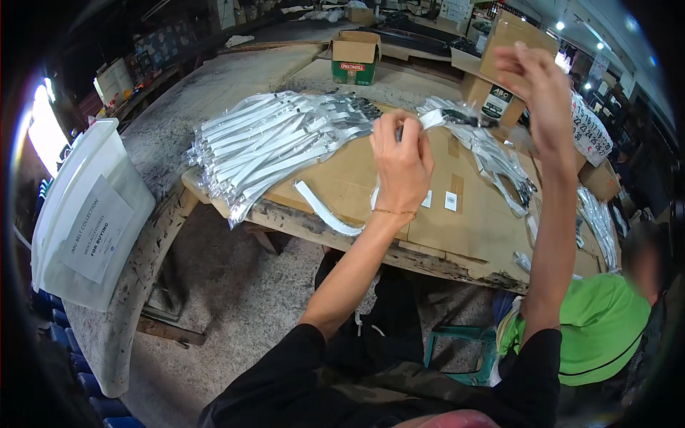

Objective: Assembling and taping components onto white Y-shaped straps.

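Observation:
My left hand (403, 160) is closed around a white belt (432, 119) above the cardboard-covered table. The belt's dark end reaches out to the right, blurred. A white strap (321, 207) curves over the table's near edge below this hand; whether it is the same belt, I cannot tell. Raised at the right, in front of a carton, my right hand (535, 85) has its fingers stretched leftward, slightly smeared, with nothing visible in them. A big pile of white belts in clear plastic sleeves (267, 139) lies to the left, and another bunch of sleeved belts (492, 160) lies right of my left hand.
Small white tags (451, 201) lie on the cardboard (428, 232). A green-and-brown box (354, 60) and an open carton (492, 100) stand behind. A white plastic bin (100, 150) is at left. A person in a green shirt (599, 324) sits close at right, near a green stool (464, 349).

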{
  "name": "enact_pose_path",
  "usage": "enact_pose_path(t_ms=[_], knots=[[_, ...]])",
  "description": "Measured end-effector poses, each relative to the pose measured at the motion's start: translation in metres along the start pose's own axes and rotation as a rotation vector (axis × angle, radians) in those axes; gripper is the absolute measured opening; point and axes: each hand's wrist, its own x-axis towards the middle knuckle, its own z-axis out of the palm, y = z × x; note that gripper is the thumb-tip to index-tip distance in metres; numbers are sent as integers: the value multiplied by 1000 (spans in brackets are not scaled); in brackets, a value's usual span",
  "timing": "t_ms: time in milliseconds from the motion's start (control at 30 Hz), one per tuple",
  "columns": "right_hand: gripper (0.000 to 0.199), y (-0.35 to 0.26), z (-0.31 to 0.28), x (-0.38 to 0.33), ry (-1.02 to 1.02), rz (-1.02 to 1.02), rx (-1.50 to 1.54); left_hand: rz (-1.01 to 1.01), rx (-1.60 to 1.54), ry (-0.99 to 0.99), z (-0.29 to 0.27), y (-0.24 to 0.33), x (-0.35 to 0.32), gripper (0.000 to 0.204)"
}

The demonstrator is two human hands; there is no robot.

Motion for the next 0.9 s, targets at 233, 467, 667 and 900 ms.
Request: enact_pose_path(t_ms=[233,467,667,900], knots=[[35,-3,7,-25,-477,395,-470,19,-36,48,-2,0,3,21],[24,7,-7,-8,-139,88,-285,-16,-77,13,-1,-4,-9,22],[28,13,-7,-18,-672,276,-514,-12,-72,43,-6,0,-9,21],[29,29,13,-31,-47,-185,-449,-23,-53,9,-4,-7,-26,21]])
